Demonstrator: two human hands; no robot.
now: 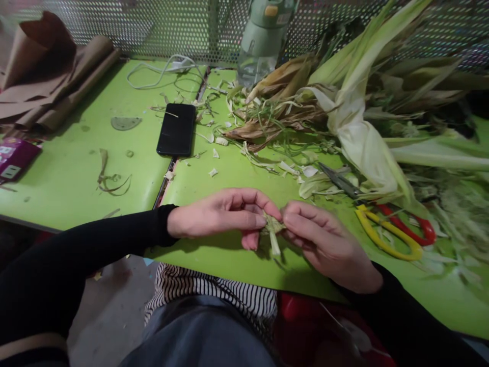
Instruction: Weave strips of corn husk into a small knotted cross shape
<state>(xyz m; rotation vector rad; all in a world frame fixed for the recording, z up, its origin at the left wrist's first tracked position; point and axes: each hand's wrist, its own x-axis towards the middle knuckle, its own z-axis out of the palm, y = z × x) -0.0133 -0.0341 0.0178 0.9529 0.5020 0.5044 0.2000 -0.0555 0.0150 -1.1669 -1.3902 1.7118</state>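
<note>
My left hand (223, 213) and my right hand (328, 244) meet above the front of the green table (76, 173). Both pinch a small woven piece of pale green leaf strip (273, 228) between thumb and fingers. One loose strip end hangs down from it. Both hands' fingers are closed on the piece. My sleeves are black.
Scissors with yellow and red handles (385, 229) lie right of my hands. A heap of corn husks and long leaves (359, 107) fills the back right. A black phone (177, 129), a white cable (164, 69), a green bottle (263, 35), brown paper (46, 76) and leaf scraps lie around.
</note>
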